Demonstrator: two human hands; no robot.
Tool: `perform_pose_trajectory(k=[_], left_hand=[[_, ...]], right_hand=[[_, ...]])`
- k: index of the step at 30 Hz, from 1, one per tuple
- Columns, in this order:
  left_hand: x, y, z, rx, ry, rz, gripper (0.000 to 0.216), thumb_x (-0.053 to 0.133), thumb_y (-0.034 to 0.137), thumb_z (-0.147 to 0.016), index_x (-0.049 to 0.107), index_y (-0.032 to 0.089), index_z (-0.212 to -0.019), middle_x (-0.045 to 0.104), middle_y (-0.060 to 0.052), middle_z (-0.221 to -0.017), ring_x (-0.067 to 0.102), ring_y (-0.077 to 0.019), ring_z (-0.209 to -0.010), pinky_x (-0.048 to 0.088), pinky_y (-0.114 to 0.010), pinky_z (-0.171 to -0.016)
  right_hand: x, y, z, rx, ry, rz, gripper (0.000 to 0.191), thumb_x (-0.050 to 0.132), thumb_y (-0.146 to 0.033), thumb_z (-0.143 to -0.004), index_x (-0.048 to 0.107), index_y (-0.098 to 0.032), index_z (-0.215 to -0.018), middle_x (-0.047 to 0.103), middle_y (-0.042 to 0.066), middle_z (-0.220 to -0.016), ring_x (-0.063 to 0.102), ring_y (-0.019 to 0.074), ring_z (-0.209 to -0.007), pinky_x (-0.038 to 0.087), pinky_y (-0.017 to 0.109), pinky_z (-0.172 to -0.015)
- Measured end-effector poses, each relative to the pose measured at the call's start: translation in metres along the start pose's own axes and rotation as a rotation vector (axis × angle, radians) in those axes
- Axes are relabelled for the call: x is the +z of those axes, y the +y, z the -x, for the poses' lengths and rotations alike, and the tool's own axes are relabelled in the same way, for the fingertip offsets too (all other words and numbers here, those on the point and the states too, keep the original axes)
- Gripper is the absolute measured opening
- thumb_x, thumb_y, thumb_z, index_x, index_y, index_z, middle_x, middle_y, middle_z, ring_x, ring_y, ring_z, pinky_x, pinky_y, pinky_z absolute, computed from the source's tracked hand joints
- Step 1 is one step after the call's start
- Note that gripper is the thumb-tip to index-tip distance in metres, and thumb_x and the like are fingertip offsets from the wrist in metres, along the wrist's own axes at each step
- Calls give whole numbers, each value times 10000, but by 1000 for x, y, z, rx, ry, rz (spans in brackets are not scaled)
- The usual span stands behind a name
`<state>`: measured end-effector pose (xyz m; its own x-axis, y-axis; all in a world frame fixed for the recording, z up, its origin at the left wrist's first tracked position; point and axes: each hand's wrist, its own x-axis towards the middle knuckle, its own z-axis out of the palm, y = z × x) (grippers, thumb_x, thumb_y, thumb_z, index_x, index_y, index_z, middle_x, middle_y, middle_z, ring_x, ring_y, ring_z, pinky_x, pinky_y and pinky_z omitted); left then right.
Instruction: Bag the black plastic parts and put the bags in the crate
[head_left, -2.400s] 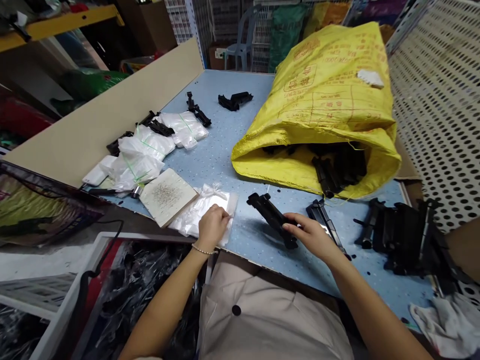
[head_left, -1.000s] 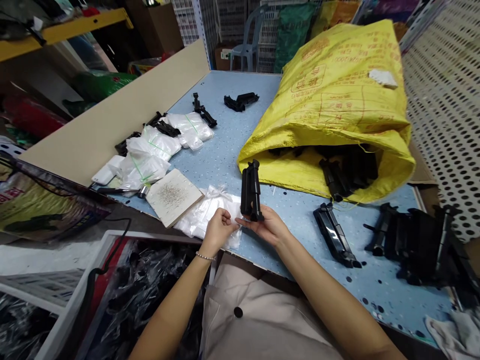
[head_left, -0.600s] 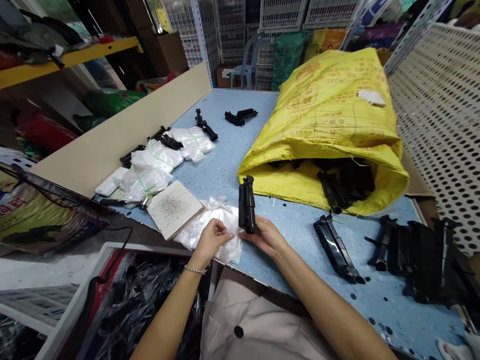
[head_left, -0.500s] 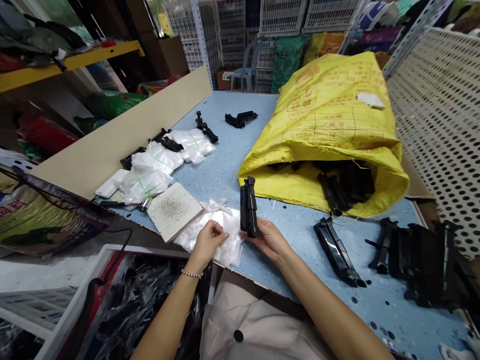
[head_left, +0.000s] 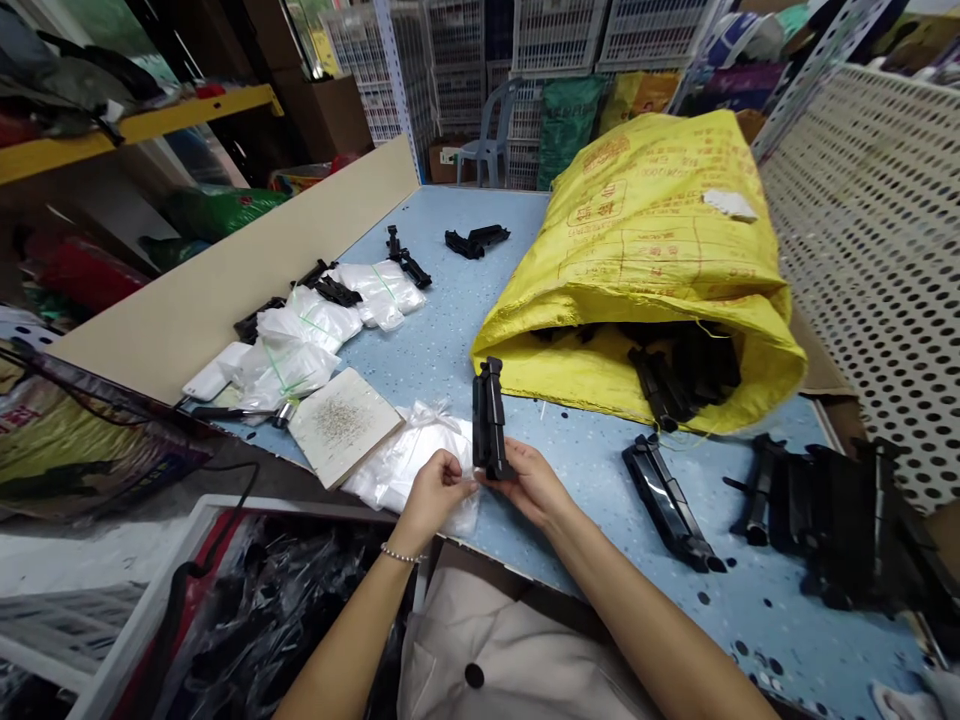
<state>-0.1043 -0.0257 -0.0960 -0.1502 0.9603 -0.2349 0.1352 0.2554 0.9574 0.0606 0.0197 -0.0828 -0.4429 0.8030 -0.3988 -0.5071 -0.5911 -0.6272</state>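
My right hand grips a long black plastic part near its lower end, holding it upright above the table's front edge. My left hand is closed in a pinch, its thumb and fingertips close to my right fingers at the part's base. What those fingertips hold, if anything, cannot be made out. Beneath and behind the left hand lies a stack of clear plastic bags. Beside the stack rests a square pale board with a speckled middle.
A big yellow woven sack lies with its mouth toward me, black parts inside. More black parts pile at right, with one apart. Bundled bags and a hammer-like tool lie left. A bin of bagged black pieces stands below.
My left hand has moved right, bringing its fingertips to the base of the black plastic part. The part stays upright in my right hand. The view has shifted slightly.
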Motion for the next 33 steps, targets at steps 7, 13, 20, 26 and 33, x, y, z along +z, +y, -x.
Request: perform_pose_trajectory(k=[7, 13, 20, 26, 33], left_hand=[[-3, 2, -2, -12, 4, 34, 347, 779, 271, -580, 476, 196, -732, 455, 78, -639, 422, -79, -555, 356, -205, -553], [0, -7, -3, -35, -44, 114, 329, 773, 256, -573, 498, 190, -741, 545, 50, -671, 526, -105, -609, 433, -229, -606], [3, -8, 1, -7, -13, -30, 145, 647, 192, -660, 539, 189, -757, 569, 27, -706, 533, -112, -608, 432, -234, -613], [-9, 12, 18, 282, 2, -321, 165, 466, 54, -739, 557, 181, -791, 601, -61, -988, 597, -173, -929, 476, -292, -812], [-8, 42, 31, 266, -96, -1159, 265, 447, 81, -855, 674, 153, -971, 645, -99, -950, 613, -245, -916, 511, -356, -773]], right_hand=[[-2, 2, 4, 0, -38, -9, 298, 843, -403, -641, 682, -175, -746, 665, 15, -730, 593, 136, -686, 547, 336, -763], [-3, 2, 6, 22, -15, 28, 301, 842, -411, -642, 689, -170, -736, 677, 19, -715, 605, 129, -659, 542, 275, -671], [-5, -4, 15, 33, -34, 36, 291, 840, -395, -655, 704, -167, -773, 676, 18, -742, 601, 124, -673, 559, 318, -752], [-10, 8, 12, 72, 24, 0, 323, 863, -406, -604, 691, -162, -727, 662, 12, -717, 565, 113, -645, 561, 327, -783], [-10, 9, 12, 56, 47, 16, 338, 861, -417, -600, 685, -157, -726, 647, 7, -698, 550, 111, -633, 542, 303, -723]])
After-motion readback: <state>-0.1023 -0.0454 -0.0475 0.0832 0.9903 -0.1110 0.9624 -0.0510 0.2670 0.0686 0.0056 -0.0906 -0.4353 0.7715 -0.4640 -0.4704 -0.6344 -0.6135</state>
